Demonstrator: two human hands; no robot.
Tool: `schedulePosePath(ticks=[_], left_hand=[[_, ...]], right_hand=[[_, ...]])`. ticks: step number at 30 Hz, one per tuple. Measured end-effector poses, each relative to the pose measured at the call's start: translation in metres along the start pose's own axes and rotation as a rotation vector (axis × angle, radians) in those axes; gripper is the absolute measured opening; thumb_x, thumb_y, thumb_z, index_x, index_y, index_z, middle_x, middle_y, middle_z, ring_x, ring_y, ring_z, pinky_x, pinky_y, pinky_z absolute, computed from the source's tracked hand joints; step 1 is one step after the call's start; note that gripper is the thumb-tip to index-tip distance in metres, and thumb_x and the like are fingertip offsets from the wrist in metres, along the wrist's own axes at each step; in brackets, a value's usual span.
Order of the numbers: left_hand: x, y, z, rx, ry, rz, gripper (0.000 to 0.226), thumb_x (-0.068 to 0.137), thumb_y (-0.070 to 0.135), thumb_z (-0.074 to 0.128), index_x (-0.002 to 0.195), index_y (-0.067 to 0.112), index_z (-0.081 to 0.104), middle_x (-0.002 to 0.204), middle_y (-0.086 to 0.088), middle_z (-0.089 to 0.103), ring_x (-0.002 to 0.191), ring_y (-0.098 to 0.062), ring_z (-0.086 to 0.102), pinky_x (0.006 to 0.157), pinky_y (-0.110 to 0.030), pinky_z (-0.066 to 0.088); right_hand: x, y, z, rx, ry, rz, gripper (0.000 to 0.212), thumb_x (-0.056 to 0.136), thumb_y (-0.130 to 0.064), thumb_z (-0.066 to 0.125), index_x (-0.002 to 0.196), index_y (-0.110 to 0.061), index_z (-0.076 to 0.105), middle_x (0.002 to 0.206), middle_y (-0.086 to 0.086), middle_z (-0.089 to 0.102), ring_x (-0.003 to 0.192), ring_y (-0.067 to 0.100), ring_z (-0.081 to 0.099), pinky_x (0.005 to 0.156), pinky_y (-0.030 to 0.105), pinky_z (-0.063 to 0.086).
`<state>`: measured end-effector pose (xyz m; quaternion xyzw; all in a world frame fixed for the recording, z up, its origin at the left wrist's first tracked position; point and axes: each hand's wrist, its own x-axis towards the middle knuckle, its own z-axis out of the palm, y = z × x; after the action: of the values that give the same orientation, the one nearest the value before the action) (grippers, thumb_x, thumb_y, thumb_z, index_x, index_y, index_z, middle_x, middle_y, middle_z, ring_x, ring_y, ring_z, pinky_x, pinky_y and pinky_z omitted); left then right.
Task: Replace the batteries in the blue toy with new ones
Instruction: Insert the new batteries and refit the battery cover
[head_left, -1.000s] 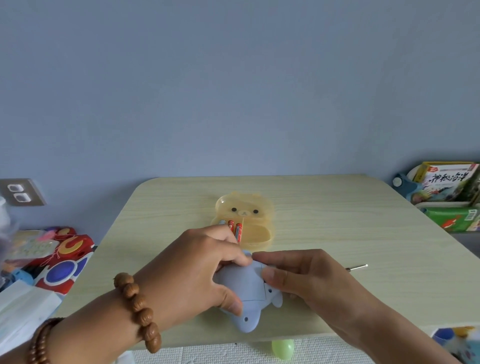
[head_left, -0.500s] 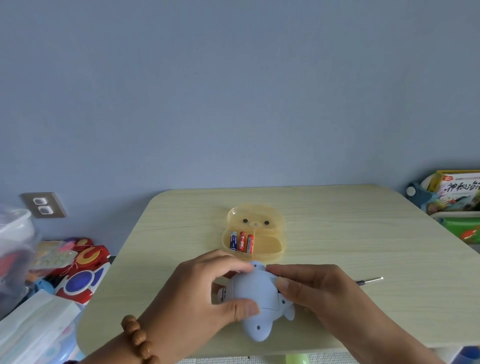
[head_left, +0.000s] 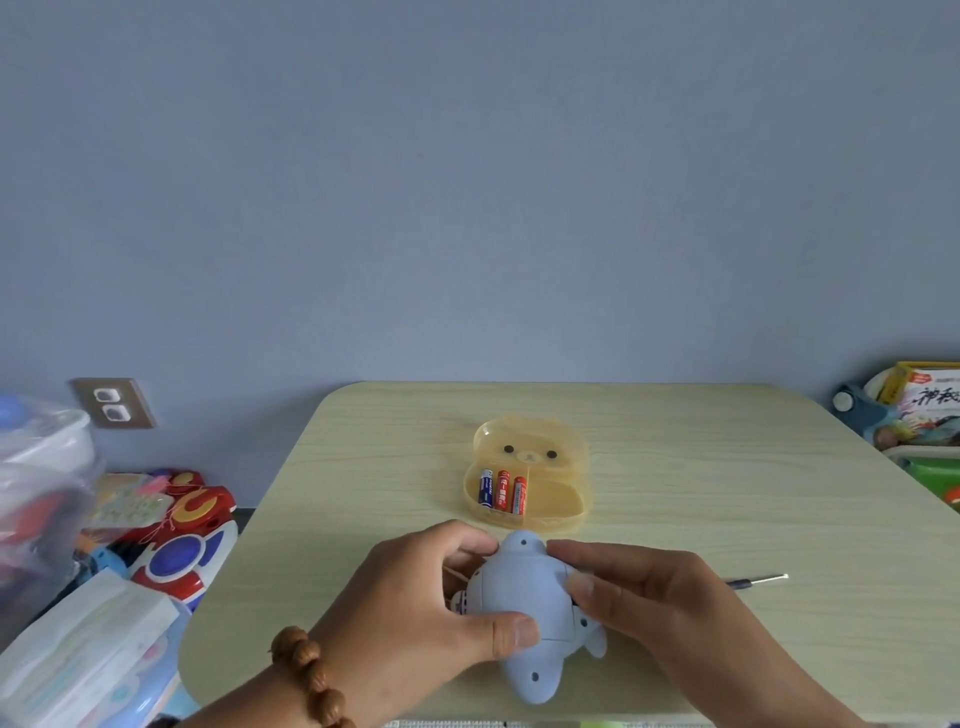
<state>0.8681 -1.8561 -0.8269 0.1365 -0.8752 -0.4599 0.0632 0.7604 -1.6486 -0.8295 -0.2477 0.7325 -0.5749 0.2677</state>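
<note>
The blue toy (head_left: 524, 597), a rounded pale-blue animal shape, lies underside up at the near edge of the table (head_left: 727, 493). My left hand (head_left: 415, 613) grips its left side, thumb pressed across the belly. My right hand (head_left: 649, 597) holds its right side with fingers on the body. Just beyond it stands an open yellow bear-face case (head_left: 545, 457) holding three batteries (head_left: 501, 491), one blue and two red, in its left compartment.
A thin metal screwdriver (head_left: 758, 579) lies on the table right of my right hand. Colourful toys (head_left: 176, 540) and a clear bin (head_left: 41, 493) crowd the floor at left. Books and boxes (head_left: 919, 415) sit at right.
The view has shifted upward and the whole case with its three batteries has come into sight. Both hands stay on the blue toy, which has turned a little between them.
</note>
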Motion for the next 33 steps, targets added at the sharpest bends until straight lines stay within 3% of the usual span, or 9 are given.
schedulePosePath(ticks=[8, 13, 17, 20, 24, 26, 29, 31, 33], left_hand=[[0.0, 0.0, -0.004, 0.018, -0.01, -0.021, 0.067, 0.046, 0.06, 0.084, 0.108, 0.043, 0.067, 0.101, 0.021, 0.071, 0.086, 0.004, 0.069, 0.084, -0.028, 0.058], [0.0, 0.0, -0.013, 0.064, -0.011, 0.005, 0.063, 0.05, 0.053, 0.088, 0.108, 0.045, 0.066, 0.102, 0.031, 0.066, 0.083, 0.001, 0.068, 0.079, -0.024, 0.058], [0.0, -0.002, -0.017, 0.082, 0.006, 0.059, 0.076, 0.043, 0.054, 0.086, 0.116, 0.046, 0.063, 0.109, 0.031, 0.063, 0.092, 0.001, 0.065, 0.082, -0.025, 0.057], [-0.002, -0.001, -0.021, 0.086, 0.021, 0.123, 0.072, 0.046, 0.048, 0.09, 0.113, 0.044, 0.064, 0.112, 0.029, 0.06, 0.099, 0.004, 0.062, 0.08, -0.022, 0.055], [-0.004, 0.001, -0.027, 0.094, 0.077, 0.285, 0.068, 0.05, 0.034, 0.095, 0.109, 0.045, 0.064, 0.114, 0.021, 0.058, 0.108, -0.003, 0.06, 0.078, -0.031, 0.059], [-0.004, -0.001, -0.029, 0.156, 0.094, 0.402, 0.071, 0.052, 0.036, 0.094, 0.114, 0.047, 0.062, 0.116, 0.022, 0.056, 0.11, -0.008, 0.059, 0.08, -0.03, 0.057], [-0.004, -0.004, -0.032, 0.256, 0.114, 0.547, 0.069, 0.056, 0.037, 0.092, 0.117, 0.047, 0.061, 0.115, 0.023, 0.052, 0.106, -0.007, 0.059, 0.084, -0.014, 0.047], [-0.005, -0.006, -0.033, 0.253, 0.101, 0.57, 0.067, 0.059, 0.034, 0.092, 0.117, 0.047, 0.061, 0.116, 0.021, 0.052, 0.108, -0.006, 0.058, 0.087, -0.01, 0.044], [-0.004, -0.008, -0.035, 0.202, 0.066, 0.536, 0.067, 0.061, 0.032, 0.093, 0.119, 0.044, 0.062, 0.119, 0.018, 0.055, 0.115, -0.009, 0.058, 0.091, -0.015, 0.047]], right_hand=[[-0.002, -0.001, 0.009, -0.089, 0.068, -0.01, 0.024, 0.087, -0.027, 0.076, 0.107, -0.04, 0.08, 0.097, -0.018, 0.083, 0.098, -0.003, 0.075, 0.084, 0.012, 0.056], [-0.003, 0.002, 0.022, -0.248, 0.16, -0.054, 0.035, 0.082, -0.048, 0.071, 0.113, -0.06, 0.062, 0.095, -0.029, 0.077, 0.087, -0.009, 0.071, 0.081, 0.015, 0.053], [-0.004, 0.002, 0.022, -0.33, 0.146, -0.068, 0.036, 0.083, -0.052, 0.07, 0.116, -0.056, 0.058, 0.097, -0.038, 0.073, 0.091, -0.01, 0.07, 0.085, 0.018, 0.055], [-0.008, -0.006, 0.019, -0.198, 0.133, -0.065, 0.044, 0.078, -0.076, 0.059, 0.111, -0.05, 0.07, 0.099, -0.028, 0.078, 0.092, -0.012, 0.07, 0.085, 0.019, 0.053], [-0.007, -0.018, 0.017, -0.029, 0.021, -0.073, 0.045, 0.08, -0.066, 0.048, 0.1, -0.042, 0.08, 0.083, 0.0, 0.08, 0.068, 0.003, 0.068, 0.068, 0.017, 0.053], [-0.006, -0.022, 0.018, 0.087, -0.076, -0.039, 0.048, 0.074, -0.07, 0.064, 0.103, -0.036, 0.081, 0.085, 0.01, 0.08, 0.072, 0.016, 0.073, 0.065, 0.026, 0.055], [-0.003, -0.018, 0.016, 0.235, -0.196, 0.038, 0.074, 0.048, -0.059, 0.096, 0.109, -0.022, 0.08, 0.097, 0.02, 0.079, 0.079, 0.032, 0.076, 0.065, 0.031, 0.059], [-0.003, -0.014, 0.016, 0.298, -0.211, 0.06, 0.081, 0.042, -0.048, 0.102, 0.113, -0.017, 0.077, 0.105, 0.025, 0.078, 0.084, 0.037, 0.076, 0.071, 0.035, 0.061], [-0.007, -0.012, 0.018, 0.238, -0.159, 0.022, 0.066, 0.05, -0.04, 0.101, 0.11, -0.022, 0.079, 0.108, 0.018, 0.079, 0.089, 0.037, 0.078, 0.078, 0.036, 0.063]])
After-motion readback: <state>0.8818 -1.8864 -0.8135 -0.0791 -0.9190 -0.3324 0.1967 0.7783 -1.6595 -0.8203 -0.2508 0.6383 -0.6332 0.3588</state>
